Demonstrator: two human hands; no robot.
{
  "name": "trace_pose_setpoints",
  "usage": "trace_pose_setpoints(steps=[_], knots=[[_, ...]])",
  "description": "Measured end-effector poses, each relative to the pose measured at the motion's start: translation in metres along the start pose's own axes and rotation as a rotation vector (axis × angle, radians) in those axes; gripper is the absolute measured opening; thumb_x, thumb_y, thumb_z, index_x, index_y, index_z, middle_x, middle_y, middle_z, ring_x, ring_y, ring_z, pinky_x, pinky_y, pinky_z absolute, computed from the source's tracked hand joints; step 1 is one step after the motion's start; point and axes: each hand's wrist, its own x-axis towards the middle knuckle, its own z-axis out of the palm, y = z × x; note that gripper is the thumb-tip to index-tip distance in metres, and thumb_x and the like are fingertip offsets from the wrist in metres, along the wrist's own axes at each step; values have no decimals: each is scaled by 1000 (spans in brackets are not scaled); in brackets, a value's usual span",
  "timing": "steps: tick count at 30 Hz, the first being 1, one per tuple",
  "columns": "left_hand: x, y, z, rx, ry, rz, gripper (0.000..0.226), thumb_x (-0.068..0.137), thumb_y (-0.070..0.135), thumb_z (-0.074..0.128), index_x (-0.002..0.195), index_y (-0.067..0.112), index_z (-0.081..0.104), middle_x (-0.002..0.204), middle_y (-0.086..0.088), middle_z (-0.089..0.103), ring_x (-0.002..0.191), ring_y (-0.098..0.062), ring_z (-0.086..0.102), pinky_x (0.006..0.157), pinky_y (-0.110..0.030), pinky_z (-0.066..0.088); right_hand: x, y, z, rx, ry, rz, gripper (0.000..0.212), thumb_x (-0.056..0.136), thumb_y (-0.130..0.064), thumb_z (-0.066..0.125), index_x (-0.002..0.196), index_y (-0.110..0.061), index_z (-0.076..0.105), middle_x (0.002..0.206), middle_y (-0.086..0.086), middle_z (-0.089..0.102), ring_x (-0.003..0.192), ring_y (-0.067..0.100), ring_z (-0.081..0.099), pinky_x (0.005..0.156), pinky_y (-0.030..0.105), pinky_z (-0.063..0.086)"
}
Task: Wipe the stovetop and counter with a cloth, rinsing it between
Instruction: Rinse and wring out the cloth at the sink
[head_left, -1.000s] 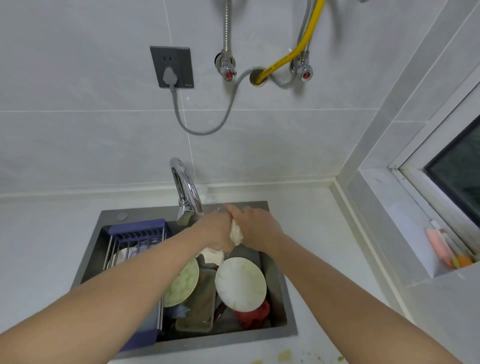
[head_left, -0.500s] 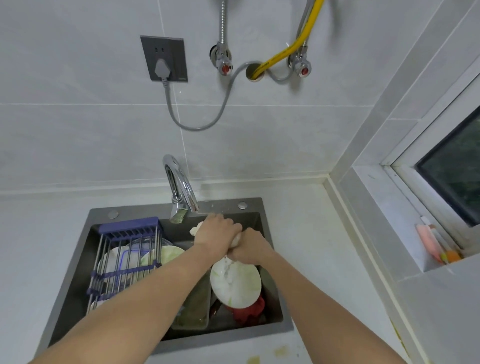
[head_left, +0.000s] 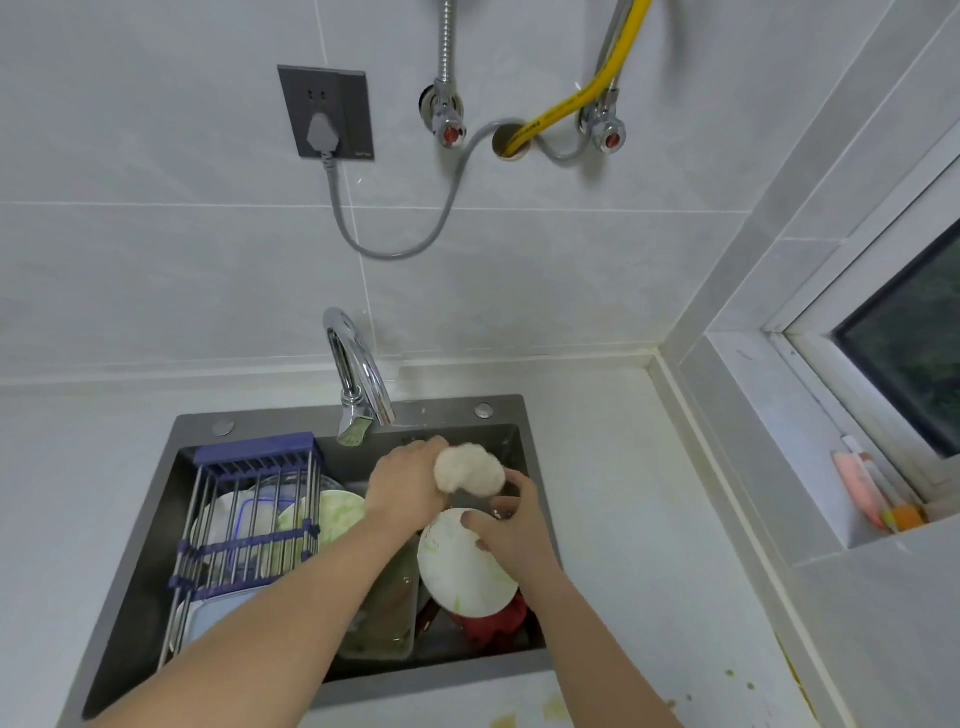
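Note:
A cream cloth (head_left: 467, 469), wadded into a ball, sits in the grip of my left hand (head_left: 405, 491) over the dark grey sink (head_left: 457, 411), just right of and below the chrome tap (head_left: 358, 374). My right hand (head_left: 511, 527) hovers just below the cloth with loosely curled fingers and holds nothing; its index fingertip is close to the cloth's right side. No water stream is visible from the tap. The pale counter (head_left: 623, 519) runs around the sink. The stovetop is out of view.
The sink holds a white plate (head_left: 462, 571), a greenish plate (head_left: 335, 514), a red item (head_left: 493, 626) and a blue-framed wire rack (head_left: 249, 519) over more dishes. Yellow-green stains (head_left: 556, 707) mark the front counter. Pink and orange items (head_left: 867, 493) lie on the window ledge.
Both hands were clasped around the cloth, squeezing it. Now my right hand has come off and dropped slightly, while my left hand holds the balled cloth alone.

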Motion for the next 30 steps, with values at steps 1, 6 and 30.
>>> trace_pose_setpoints(steps=[1, 6, 30], knots=[[0, 1, -2, -203, 16, -159, 38, 80, 30, 77, 116, 26, 63, 107, 3, 71, 100, -24, 69, 84, -36, 55, -8, 7, 1, 33, 42, 6, 91, 76, -30, 86, 151, -40, 35, 131, -9, 52, 115, 15, 60, 98, 42, 56], [-5, 30, -8, -1100, 58, -672, 29, 80, 30, 86, 97, 25, 63, 102, -5, 73, 91, -22, 70, 76, -34, 58, -46, 32, 26, 144, 137, -13, 76, 87, -51, 76, 148, -60, 32, 147, -17, 38, 133, 15, 48, 105, 40, 49], [-46, 29, -22, -1601, -253, -696, 70, 64, 42, 94, 120, 6, 72, 115, -22, 75, 112, -37, 72, 103, -52, 55, 0, -28, 11, -52, 42, -72, 30, 106, -41, 52, 123, -20, 66, 115, -4, 71, 107, 16, 68, 82, 20, 53]])
